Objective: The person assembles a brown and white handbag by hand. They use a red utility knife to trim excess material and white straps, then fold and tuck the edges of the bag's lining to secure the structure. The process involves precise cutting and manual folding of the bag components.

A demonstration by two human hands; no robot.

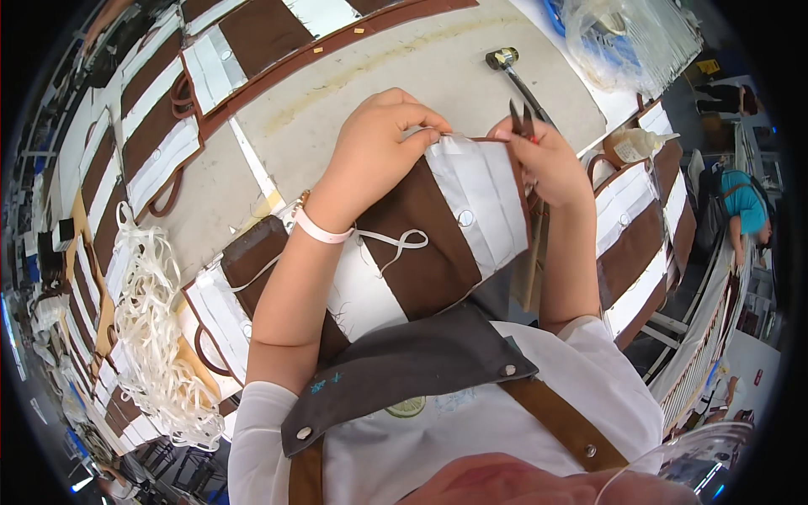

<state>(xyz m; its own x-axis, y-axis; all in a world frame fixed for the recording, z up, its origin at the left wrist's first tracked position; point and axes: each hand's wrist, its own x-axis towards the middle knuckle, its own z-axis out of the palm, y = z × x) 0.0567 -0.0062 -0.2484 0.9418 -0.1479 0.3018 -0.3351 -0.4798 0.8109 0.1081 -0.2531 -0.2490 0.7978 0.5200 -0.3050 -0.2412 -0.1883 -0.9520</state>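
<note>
A brown-and-white striped fabric panel [425, 240] with dark trim and a round snap lies across the near edge of the table. My left hand [379, 139] is closed, thumb and fingers pinching the panel's far edge. At that edge's right corner, my right hand [551, 168] pinches the trim. Dark thread snips [523, 124] are held in that same hand, their blades pointing up and away from the cloth. A thin white cord [400, 242] lies in a loop on the panel beside my left wrist.
A hammer [510, 71] with a dark handle rests beyond my right hand. White strapping [160, 337] is heaped at the left. More striped panels [261, 38] line the far left, others [627, 244] hang at the right. A clear plastic bag [627, 42] sits far right.
</note>
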